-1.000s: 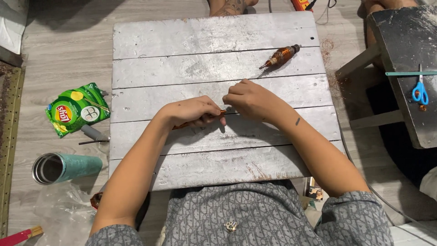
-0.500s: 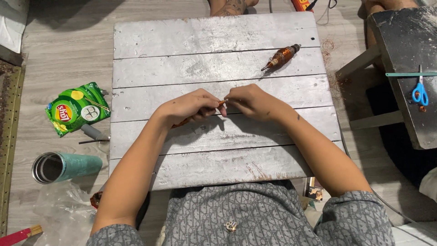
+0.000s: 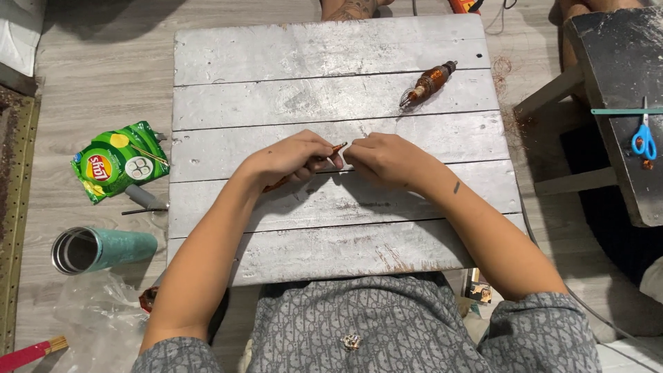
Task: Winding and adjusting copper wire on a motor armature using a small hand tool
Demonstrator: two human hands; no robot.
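My left hand (image 3: 293, 160) is closed around a thin copper-coloured rod (image 3: 336, 148) over the middle of a grey plank table (image 3: 331, 62). The rod's tip pokes out past my fingers toward the right. My right hand (image 3: 383, 157) meets it there, fingers pinched at the tip; whether it grips the rod or a fine wire I cannot tell. A copper-wound coil on a spindle (image 3: 428, 84) lies on the table farther back to the right, apart from both hands.
On the floor at left lie a green snack bag (image 3: 117, 166), a teal metal tumbler (image 3: 103, 250) on its side and a clear plastic bag (image 3: 97, 318). A dark bench (image 3: 621, 83) at right carries blue scissors (image 3: 644, 138). Another person's feet show at the top.
Both hands have drawn together at the rod's tip and shifted slightly up the table. The right hand's fingers now pinch closer to the left hand. The coil has not moved.
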